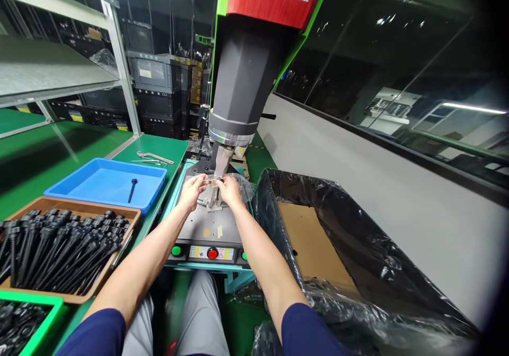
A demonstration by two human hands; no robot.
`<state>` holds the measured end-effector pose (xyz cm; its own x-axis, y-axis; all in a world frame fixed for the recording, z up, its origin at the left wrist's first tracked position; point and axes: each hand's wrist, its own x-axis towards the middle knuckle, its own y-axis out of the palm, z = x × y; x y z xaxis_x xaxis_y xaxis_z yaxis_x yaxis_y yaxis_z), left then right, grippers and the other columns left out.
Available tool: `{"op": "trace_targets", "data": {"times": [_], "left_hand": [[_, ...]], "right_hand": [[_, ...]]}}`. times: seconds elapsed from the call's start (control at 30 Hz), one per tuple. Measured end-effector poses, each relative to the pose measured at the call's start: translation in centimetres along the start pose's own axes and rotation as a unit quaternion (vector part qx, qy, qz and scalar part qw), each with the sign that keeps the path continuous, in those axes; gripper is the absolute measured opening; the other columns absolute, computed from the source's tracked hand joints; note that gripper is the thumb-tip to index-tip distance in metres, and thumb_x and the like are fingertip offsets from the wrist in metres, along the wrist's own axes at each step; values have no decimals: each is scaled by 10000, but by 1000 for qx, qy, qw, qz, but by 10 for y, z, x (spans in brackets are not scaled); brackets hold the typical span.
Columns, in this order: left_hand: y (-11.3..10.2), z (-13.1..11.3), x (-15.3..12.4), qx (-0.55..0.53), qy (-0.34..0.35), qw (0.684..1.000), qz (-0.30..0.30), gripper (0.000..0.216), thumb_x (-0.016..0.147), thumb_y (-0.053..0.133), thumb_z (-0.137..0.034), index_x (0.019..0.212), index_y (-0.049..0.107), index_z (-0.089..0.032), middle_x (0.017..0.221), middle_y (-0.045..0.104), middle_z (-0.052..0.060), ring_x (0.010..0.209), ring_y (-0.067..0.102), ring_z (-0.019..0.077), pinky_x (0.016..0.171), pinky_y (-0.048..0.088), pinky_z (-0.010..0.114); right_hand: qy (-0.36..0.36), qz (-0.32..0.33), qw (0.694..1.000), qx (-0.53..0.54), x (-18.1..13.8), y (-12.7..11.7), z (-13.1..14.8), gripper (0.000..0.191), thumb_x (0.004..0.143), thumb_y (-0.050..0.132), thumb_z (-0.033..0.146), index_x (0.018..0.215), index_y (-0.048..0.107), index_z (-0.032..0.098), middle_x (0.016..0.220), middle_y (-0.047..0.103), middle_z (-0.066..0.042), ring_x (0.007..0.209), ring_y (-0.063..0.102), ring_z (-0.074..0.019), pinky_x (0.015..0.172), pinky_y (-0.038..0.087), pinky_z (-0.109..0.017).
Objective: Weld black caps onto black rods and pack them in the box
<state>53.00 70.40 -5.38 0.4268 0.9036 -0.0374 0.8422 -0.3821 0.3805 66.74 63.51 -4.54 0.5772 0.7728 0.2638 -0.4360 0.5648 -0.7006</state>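
Observation:
Both hands meet beneath the metal horn [223,161] of a press, at the small metal fixture [215,201] on its base plate. My left hand [193,191] is closed in a pinch left of the horn, on something thin and small. My right hand [230,190] is closed at the fixture's right side, its thumb and fingers near the horn tip. What the fingers hold is too small to name. Clear plastic film [245,187] lies behind my right hand. Green buttons [176,251] and a red button [212,253] line the front of the base.
At left, a blue tray [93,201] holds one black bolt-like part [132,190]. A brown tray [135,218] is heaped with similar parts; a green bin [58,305] stands nearer. A wrench [155,157] lies behind. A box lined with black plastic [382,271] stands at right.

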Motion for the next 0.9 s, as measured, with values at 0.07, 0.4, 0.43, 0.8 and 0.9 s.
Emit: {"op": "trace_targets", "data": {"times": [0.07, 0.4, 0.43, 0.8, 0.9], "left_hand": [[-3, 2, -3, 8, -4, 1000, -7, 507, 645, 757, -535, 959, 696, -142, 1085, 695, 130, 919, 659, 198, 782, 478, 312], [-39, 23, -48, 55, -75, 995, -21, 459, 588, 789, -521, 803, 663, -136, 1106, 675, 148, 954, 651, 235, 782, 512, 350], [-43, 24, -57, 80, -69, 994, -4, 448, 598, 784, -520, 805, 668, -140, 1097, 679, 146, 974, 647, 245, 808, 512, 370], [-71, -15, -164, 383, 199, 885, 177, 204, 865, 622, -353, 778, 686, -179, 759, 650, 28, 730, 591, 158, 713, 461, 278], [-88, -33, -177, 395, 215, 875, 180, 205, 897, 584, -348, 861, 712, -192, 819, 678, 41, 782, 614, 168, 742, 460, 279]], "right_hand": [[-20, 14, 999, 35, -19, -9, -4, 150, 834, 650, 296, 907, 708, 178, 767, 597, -26, 799, 574, -199, 759, 439, -301], [-221, -90, 954, 183, -144, -28, 0, 215, 841, 710, 326, 1017, 692, 205, 777, 548, -12, 701, 544, -156, 684, 480, -290], [-227, -97, 952, 184, -147, -28, 3, 217, 844, 710, 335, 1018, 692, 206, 772, 544, -11, 696, 543, -157, 683, 482, -292], [-214, -89, 928, 291, -181, -9, 46, 240, 844, 709, 377, 1014, 680, 210, 781, 550, -11, 722, 554, -169, 712, 499, -320], [-236, -30, 923, 303, -188, -4, 64, 302, 839, 711, 387, 1086, 671, 218, 925, 609, -51, 793, 575, -179, 737, 510, -331]]}}
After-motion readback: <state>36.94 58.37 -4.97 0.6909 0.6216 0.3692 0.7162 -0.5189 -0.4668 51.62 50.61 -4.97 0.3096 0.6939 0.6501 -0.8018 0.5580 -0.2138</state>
